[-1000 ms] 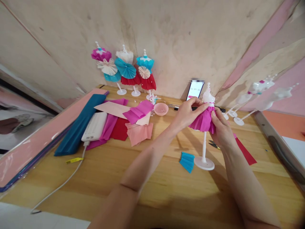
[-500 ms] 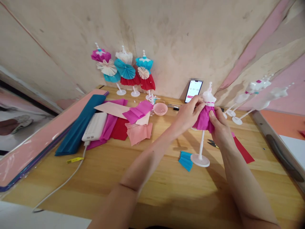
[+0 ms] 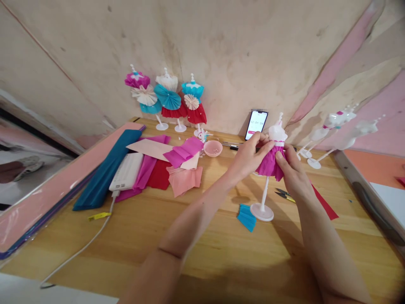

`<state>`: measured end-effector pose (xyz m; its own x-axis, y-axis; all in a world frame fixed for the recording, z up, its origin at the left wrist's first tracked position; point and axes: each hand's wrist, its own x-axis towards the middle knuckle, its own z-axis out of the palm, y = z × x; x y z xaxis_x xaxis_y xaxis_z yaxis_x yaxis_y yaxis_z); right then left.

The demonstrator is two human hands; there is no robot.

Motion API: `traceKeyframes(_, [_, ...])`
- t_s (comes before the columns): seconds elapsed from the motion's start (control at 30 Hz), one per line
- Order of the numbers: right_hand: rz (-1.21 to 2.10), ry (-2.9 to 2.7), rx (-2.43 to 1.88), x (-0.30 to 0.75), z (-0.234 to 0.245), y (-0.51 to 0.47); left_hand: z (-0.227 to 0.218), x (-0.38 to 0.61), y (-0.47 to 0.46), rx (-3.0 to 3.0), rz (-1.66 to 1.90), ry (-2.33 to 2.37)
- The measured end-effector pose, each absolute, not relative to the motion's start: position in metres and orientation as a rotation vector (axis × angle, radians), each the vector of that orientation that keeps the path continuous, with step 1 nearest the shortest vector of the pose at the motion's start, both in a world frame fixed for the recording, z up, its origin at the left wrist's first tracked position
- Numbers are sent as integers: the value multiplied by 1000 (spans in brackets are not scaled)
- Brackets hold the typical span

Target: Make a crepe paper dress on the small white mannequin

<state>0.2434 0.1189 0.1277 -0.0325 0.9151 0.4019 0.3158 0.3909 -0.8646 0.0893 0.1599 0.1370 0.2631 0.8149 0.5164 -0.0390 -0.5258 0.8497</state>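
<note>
Table (image 3: 221, 253) passable in front
Papers (image 3: 159, 174) block the left, bowl (image 3: 208, 146) and phone (image 3: 256, 123) the back, snips (image 3: 284, 194) beside the right hand (image 3: 294, 169).

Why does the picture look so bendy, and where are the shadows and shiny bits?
In the head view, the pale dress form nearest the right edge leans and looks stretched, perhaps from a wide lens; in the head view, dark shadow covers the near side of the table; in the head view, clear plastic glints at left, and the pink skirt looks slightly soft.
</note>
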Motion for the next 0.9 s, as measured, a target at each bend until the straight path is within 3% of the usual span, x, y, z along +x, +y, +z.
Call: traceKeyframes(0.9, [566,-1492,-1095,253,142,112,149,94,140,1801,1283,729])
